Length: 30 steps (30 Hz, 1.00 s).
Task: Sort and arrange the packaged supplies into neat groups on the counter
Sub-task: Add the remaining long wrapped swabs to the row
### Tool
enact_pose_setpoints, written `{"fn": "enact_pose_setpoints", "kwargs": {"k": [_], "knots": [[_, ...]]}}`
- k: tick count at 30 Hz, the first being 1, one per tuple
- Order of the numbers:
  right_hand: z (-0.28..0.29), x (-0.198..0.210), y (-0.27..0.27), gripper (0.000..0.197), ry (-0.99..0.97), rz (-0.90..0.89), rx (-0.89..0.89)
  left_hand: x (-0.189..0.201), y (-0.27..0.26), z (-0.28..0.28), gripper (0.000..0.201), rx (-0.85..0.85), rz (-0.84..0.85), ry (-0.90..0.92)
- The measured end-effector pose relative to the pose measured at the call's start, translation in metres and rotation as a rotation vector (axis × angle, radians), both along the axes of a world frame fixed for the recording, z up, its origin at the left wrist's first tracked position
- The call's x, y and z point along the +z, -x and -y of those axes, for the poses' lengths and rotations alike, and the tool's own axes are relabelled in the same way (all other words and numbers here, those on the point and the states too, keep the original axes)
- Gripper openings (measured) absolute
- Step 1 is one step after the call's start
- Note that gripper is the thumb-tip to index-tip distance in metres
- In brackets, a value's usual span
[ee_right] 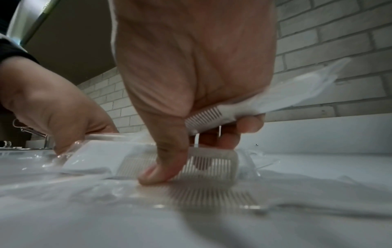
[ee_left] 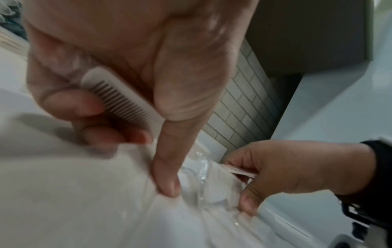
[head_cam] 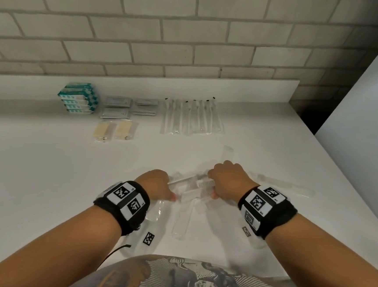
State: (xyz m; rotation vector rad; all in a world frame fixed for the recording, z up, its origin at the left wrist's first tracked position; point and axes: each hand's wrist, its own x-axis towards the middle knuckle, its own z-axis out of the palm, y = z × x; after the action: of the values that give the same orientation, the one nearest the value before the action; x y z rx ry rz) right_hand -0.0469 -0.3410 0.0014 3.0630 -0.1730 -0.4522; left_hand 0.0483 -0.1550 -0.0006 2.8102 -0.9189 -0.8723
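Note:
A loose pile of white combs in clear wrappers (head_cam: 183,220) lies on the white counter (head_cam: 43,176) at the front middle. My left hand (head_cam: 170,193) is at the pile's left side; its fingers curl round a wrapped comb (ee_left: 118,99) while the thumb (ee_left: 167,184) presses on the plastic below. My right hand (head_cam: 211,187) is at the pile's right side. It grips another wrapped comb (ee_right: 214,117) in its fingers, and its thumb (ee_right: 157,172) presses a further comb (ee_right: 210,166) flat on the counter.
Sorted groups line the back of the counter: stacked teal boxes (head_cam: 79,98), grey sachets (head_cam: 118,108), two beige packets (head_cam: 113,131) and a row of long clear-wrapped items (head_cam: 190,117). More wrapped combs (head_cam: 282,184) lie to the right. A brick wall stands behind.

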Motion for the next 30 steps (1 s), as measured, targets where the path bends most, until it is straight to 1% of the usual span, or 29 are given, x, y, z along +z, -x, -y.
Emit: {"fn": "enact_pose_setpoints", "kwargs": {"k": [2,3,4,6,7,9,10,11,12,13,14,15,16,17,18,19,20,21,23,25,28,29,30], "knots": [[0.003,0.004,0.002,0.028,-0.004,0.004,0.001,0.003,0.002,0.002,0.035,-0.051,0.019,-0.030],[0.008,0.008,0.004,0.019,-0.077,0.011,-0.040,0.005,0.001,0.003,0.032,-0.045,0.032,-0.012],[0.017,0.013,0.005,0.013,-0.199,0.022,-0.118,0.008,-0.002,0.005,0.027,-0.019,0.036,0.035],[0.043,0.023,0.006,0.012,-0.444,0.089,-0.301,0.020,-0.008,0.015,0.021,0.065,0.030,0.193],[0.061,0.028,0.006,0.013,-0.494,0.137,-0.378,0.027,-0.012,0.023,0.020,0.101,0.029,0.298],[0.104,0.033,0.005,0.018,-0.452,0.192,-0.483,0.041,-0.019,0.049,0.022,0.155,0.031,0.524],[0.125,0.033,0.004,0.024,-0.439,0.187,-0.548,0.047,-0.022,0.066,0.022,0.179,0.016,0.620],[0.143,0.032,0.004,0.030,-0.470,0.166,-0.622,0.050,-0.025,0.085,0.019,0.208,-0.024,0.703],[0.161,0.029,0.003,0.035,-0.506,0.117,-0.678,0.051,-0.027,0.106,0.013,0.254,-0.098,0.773],[0.176,0.025,0.002,0.038,-0.506,0.059,-0.693,0.050,-0.029,0.127,0.007,0.309,-0.195,0.838],[0.188,0.022,-0.001,0.043,-0.463,0.023,-0.683,0.048,-0.030,0.148,0.005,0.367,-0.283,0.887],[0.200,0.017,-0.006,0.047,-0.408,0.057,-0.665,0.043,-0.032,0.168,0.009,0.425,-0.359,0.923],[0.207,0.016,-0.010,0.050,-0.390,0.156,-0.649,0.039,-0.033,0.187,0.011,0.476,-0.421,0.945],[0.213,0.015,-0.016,0.050,-0.448,0.287,-0.632,0.034,-0.033,0.204,0.011,0.515,-0.474,0.971],[0.217,0.016,-0.021,0.046,-0.562,0.390,-0.607,0.030,-0.033,0.220,0.011,0.541,-0.515,0.987],[0.218,0.020,-0.026,0.042,-0.708,0.419,-0.584,0.024,-0.033,0.233,0.012,0.555,-0.549,0.999],[0.217,0.022,-0.032,0.036,-0.841,0.379,-0.570,0.018,-0.033,0.245,0.014,0.554,-0.575,1.001],[0.216,0.022,-0.036,0.030,-0.928,0.310,-0.558,0.013,-0.032,0.255,0.016,0.549,-0.592,1.000],[0.216,0.019,-0.044,0.018,-0.979,0.257,-0.527,0.005,-0.030,0.271,0.022,0.564,-0.597,0.989],[0.224,0.018,-0.050,0.013,-1.014,0.290,-0.563,0.003,-0.029,0.281,0.024,0.634,-0.597,0.982],[0.243,0.023,-0.060,0.009,-1.161,0.297,-0.654,0.010,-0.035,0.285,0.015,0.707,-0.614,0.968],[0.248,0.026,-0.061,0.007,-1.193,0.302,-0.669,0.014,-0.038,0.284,0.014,0.701,-0.608,0.949],[0.254,0.029,-0.064,0.008,-1.198,0.316,-0.685,0.017,-0.045,0.282,0.015,0.659,-0.559,0.902]]}}
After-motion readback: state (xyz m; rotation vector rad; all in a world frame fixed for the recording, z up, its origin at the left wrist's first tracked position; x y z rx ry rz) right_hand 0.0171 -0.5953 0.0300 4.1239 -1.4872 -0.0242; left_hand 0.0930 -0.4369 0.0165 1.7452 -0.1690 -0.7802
